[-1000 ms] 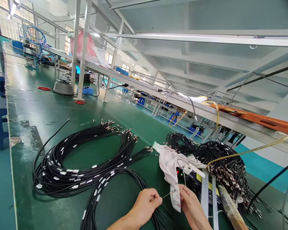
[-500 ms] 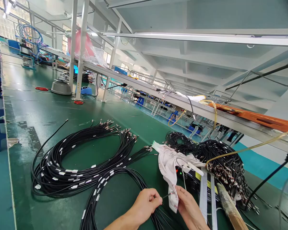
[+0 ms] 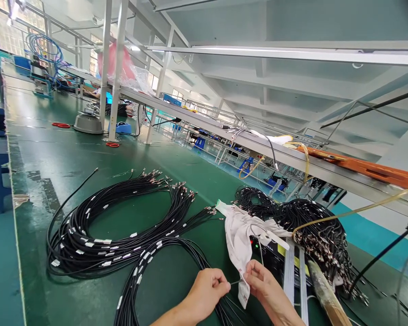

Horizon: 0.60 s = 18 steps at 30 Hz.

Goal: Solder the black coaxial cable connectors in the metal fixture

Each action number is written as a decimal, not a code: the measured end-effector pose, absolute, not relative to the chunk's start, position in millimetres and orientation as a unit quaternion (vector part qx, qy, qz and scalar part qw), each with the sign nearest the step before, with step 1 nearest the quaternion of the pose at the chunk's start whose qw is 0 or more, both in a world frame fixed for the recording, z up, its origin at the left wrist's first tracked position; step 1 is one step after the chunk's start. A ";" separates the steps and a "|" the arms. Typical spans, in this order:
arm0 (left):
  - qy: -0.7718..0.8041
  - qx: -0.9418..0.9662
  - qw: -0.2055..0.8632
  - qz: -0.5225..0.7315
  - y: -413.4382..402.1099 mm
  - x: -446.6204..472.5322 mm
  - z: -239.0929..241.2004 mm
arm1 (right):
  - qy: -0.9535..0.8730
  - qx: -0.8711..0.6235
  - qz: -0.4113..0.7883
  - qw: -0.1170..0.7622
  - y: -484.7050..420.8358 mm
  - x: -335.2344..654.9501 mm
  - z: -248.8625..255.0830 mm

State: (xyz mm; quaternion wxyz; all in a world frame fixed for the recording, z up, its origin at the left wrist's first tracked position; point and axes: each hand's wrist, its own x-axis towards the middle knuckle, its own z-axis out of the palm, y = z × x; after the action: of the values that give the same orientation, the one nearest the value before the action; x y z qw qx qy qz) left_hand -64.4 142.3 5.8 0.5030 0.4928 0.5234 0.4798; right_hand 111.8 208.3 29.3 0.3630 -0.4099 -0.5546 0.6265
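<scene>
My left hand [image 3: 211, 290] pinches a thin black cable close to its end, low in the middle of the view. Its tip runs into a fold of a white cloth [image 3: 238, 235], which looks like a fabric glove. My right hand [image 3: 263, 285] closes thumb and fingers on the hanging part of that cloth, around the cable's tip. The cloth drapes over a black box [image 3: 274, 256] with small red and green lights. Beside my left hand, a bundle of black cables [image 3: 139, 267] with white labels curves across the green table.
A larger coil of labelled black cables [image 3: 98, 253] lies at left. More cables with metal ends [image 3: 313, 226] are heaped at right, near metal rails [image 3: 289, 276] and a wooden-handled brush [image 3: 326, 290]. A shelf beam [image 3: 204, 117] crosses behind, carrying an orange tool [image 3: 360, 167].
My right fingers have come over the cable's tip and folded the cloth around it, where before the tip lay bare against the cloth. My left hand has barely moved.
</scene>
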 end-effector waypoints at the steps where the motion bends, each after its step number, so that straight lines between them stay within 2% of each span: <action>1: 0.525 0.495 0.502 0.477 141.6 -64.5 7.2 | -0.565 -0.415 0.616 0.359 209.5 111.1 28.3; 11: 0.536 0.490 0.483 0.489 146.1 -64.9 0.5 | -0.682 -0.425 0.498 0.327 209.9 109.1 30.6; 18: 0.539 0.502 0.469 0.488 144.9 -69.4 10.5 | -0.711 -0.499 0.322 0.376 227.6 110.1 34.8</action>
State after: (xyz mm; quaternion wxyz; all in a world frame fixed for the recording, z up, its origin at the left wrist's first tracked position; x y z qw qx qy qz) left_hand -69.4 144.9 10.5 0.4692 0.5018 0.5387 0.4877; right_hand 110.1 227.6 34.8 0.3763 -0.4992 -0.7112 0.3216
